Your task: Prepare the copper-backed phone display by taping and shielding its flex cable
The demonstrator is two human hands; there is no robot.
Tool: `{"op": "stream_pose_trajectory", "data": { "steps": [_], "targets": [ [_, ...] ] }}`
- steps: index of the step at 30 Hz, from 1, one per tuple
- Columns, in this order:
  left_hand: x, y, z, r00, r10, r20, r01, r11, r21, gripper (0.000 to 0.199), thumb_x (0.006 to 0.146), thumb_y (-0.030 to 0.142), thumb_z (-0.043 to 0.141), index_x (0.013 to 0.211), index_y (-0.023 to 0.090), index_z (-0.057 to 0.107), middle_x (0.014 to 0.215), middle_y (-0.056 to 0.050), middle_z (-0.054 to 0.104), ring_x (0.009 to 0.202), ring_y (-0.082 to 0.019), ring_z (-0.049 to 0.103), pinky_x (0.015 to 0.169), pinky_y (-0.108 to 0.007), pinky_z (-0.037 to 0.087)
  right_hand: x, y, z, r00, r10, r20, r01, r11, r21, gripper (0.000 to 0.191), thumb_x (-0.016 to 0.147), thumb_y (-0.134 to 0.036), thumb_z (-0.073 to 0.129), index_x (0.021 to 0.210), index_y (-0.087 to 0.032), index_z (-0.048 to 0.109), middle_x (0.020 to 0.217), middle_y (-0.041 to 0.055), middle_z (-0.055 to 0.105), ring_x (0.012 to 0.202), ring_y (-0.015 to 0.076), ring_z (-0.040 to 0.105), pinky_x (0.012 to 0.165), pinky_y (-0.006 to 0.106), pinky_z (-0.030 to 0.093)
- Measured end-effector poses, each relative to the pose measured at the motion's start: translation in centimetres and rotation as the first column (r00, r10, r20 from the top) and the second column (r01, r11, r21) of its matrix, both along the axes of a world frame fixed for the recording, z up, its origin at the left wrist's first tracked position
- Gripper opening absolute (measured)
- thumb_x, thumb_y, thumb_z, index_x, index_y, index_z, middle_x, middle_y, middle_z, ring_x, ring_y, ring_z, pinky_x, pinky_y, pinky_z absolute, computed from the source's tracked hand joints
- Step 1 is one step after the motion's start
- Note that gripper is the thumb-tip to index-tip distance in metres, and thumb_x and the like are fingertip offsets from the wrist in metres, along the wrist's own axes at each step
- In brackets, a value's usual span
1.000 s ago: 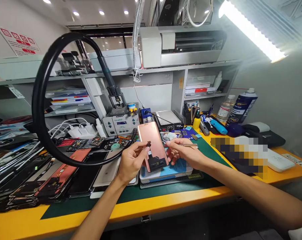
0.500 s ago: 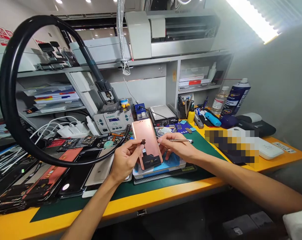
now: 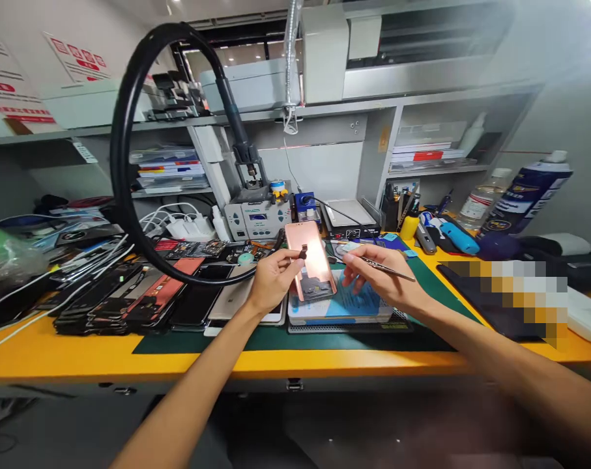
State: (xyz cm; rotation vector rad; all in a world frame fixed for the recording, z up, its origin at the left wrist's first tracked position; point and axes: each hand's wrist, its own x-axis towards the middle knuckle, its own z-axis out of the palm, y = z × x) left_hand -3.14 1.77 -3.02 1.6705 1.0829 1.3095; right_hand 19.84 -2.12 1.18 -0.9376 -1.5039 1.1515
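Note:
A phone screen assembly point(image 3: 315, 254) leans tilted over a blue-and-white box point(image 3: 341, 311), its copper-coloured back facing me and a black flex section along its lower end. The thumb and index finger of my left hand point(image 3: 274, 279) are closed on the small black end of its flex cable point(image 3: 303, 252). To the right, apart from the screen, my right hand point(image 3: 380, 279) grips a slim metal tool, apparently tweezers point(image 3: 386, 268), whose patterned rear end points right. The tool's front tip is hard to make out at the fingers.
Several phones and screen parts point(image 3: 143, 293) lie on the left. A thick black hose point(image 3: 124, 143) loops above them from a grey rework station point(image 3: 259, 221). A spray can point(image 3: 527, 195), a clear bottle point(image 3: 485, 198) and a black slab point(image 3: 490, 306) occupy the right.
My right hand has drawn away from the screen's right edge, with the tool now angled down to the right. My left hand keeps its pinch. The camera view has shifted left.

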Motion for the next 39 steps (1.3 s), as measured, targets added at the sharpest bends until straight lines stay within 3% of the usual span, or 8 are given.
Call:
{"op": "stream_pose_trajectory", "data": {
  "steps": [9, 13, 17, 24, 27, 30, 34, 39],
  "targets": [
    [-0.5, -0.5, 0.5, 0.991, -0.115, -0.063, 0.110, 0.991, -0.075, 0.030, 0.092, 0.034, 0.060, 0.116, 0.015, 0.061, 0.112, -0.008, 0.065, 0.092, -0.020, 0.065, 0.078, -0.039, 0.057, -0.6, 1.0, -0.5, 0.996, -0.046, -0.072, 0.042, 0.998, -0.051, 0.031, 0.079, -0.047, 0.074, 0.079, -0.018, 0.063, 0.066, 0.0020, 0.066, 0.057, 0.0167, 0.065, 0.047, 0.026, 0.053],
    [-0.1, -1.8, 1.1, 0.981, -0.181, -0.070, 0.175, 0.981, -0.087, 0.028, 0.092, 0.034, 0.059, 0.113, 0.015, 0.060, 0.094, -0.004, 0.066, 0.073, -0.014, 0.063, 0.065, -0.031, 0.055, -0.5, 1.5, -0.6, 0.988, -0.098, -0.117, 0.086, 0.991, -0.101, 0.034, 0.078, -0.050, 0.074, 0.076, -0.019, 0.060, 0.068, 0.0026, 0.065, 0.055, 0.0164, 0.065, 0.044, 0.026, 0.051],
    [0.8, -2.8, 1.5, 0.973, -0.194, -0.122, 0.185, 0.979, -0.084, 0.034, 0.090, 0.034, 0.060, 0.117, 0.014, 0.057, 0.066, 0.004, 0.059, 0.055, -0.010, 0.055, 0.052, -0.022, 0.043, -0.1, 1.8, -0.5, 0.981, -0.119, -0.153, 0.100, 0.987, -0.126, 0.033, 0.079, -0.048, 0.074, 0.076, -0.018, 0.060, 0.069, 0.0025, 0.065, 0.054, 0.0153, 0.064, 0.042, 0.024, 0.049],
    [2.2, -3.5, 2.6, 0.912, -0.110, -0.395, 0.103, 0.994, -0.038, 0.034, 0.090, 0.034, 0.052, 0.120, 0.018, 0.056, 0.066, 0.001, 0.065, 0.056, -0.015, 0.058, 0.052, -0.024, 0.036, 1.2, 2.4, -0.5, 0.973, -0.066, -0.220, 0.035, 0.989, -0.144, 0.027, 0.080, -0.039, 0.076, 0.084, -0.016, 0.063, 0.067, -0.0008, 0.063, 0.056, 0.0131, 0.063, 0.045, 0.021, 0.047],
    [2.3, -3.8, 3.2, 0.836, -0.031, -0.547, 0.055, 0.998, 0.028, 0.033, 0.089, 0.031, 0.051, 0.121, 0.022, 0.057, 0.061, 0.002, 0.063, 0.053, -0.017, 0.056, 0.053, -0.026, 0.031, 1.6, 3.0, -0.8, 0.971, -0.017, -0.237, -0.032, 0.979, -0.203, 0.022, 0.092, -0.035, 0.064, 0.096, -0.014, 0.063, 0.078, 0.0001, 0.064, 0.061, 0.0107, 0.062, 0.051, 0.022, 0.050],
    [2.3, -4.2, 3.6, 0.754, 0.014, -0.656, 0.049, 0.996, 0.077, 0.033, 0.088, 0.028, 0.051, 0.120, 0.025, 0.059, 0.060, 0.001, 0.062, 0.053, -0.020, 0.058, 0.054, -0.027, 0.028, 1.9, 3.4, -1.0, 0.970, 0.032, -0.243, -0.103, 0.953, -0.285, 0.024, 0.097, -0.032, 0.058, 0.110, -0.013, 0.062, 0.097, 0.0046, 0.066, 0.074, 0.0136, 0.064, 0.064, 0.029, 0.056],
    [2.4, -4.2, 3.8, 0.672, 0.043, -0.739, 0.067, 0.991, 0.120, 0.029, 0.087, 0.028, 0.052, 0.115, 0.028, 0.061, 0.058, 0.001, 0.061, 0.053, -0.022, 0.057, 0.053, -0.028, 0.023, 2.0, 3.5, -1.0, 0.963, 0.065, -0.263, -0.161, 0.919, -0.361, 0.028, 0.096, -0.034, 0.058, 0.116, -0.014, 0.061, 0.109, 0.0074, 0.065, 0.087, 0.0179, 0.066, 0.074, 0.035, 0.057],
    [2.9, -3.2, 5.2, 0.664, 0.115, -0.739, 0.057, 0.977, 0.203, 0.023, 0.086, 0.030, 0.055, 0.105, 0.025, 0.067, 0.064, 0.000, 0.064, 0.054, -0.020, 0.057, 0.052, -0.028, 0.028, 1.9, 3.3, -1.0, 0.949, 0.087, -0.303, -0.206, 0.900, -0.384, 0.027, 0.097, -0.036, 0.056, 0.110, -0.013, 0.062, 0.096, 0.0046, 0.066, 0.074, 0.0137, 0.064, 0.064, 0.029, 0.056]
  ]
}}
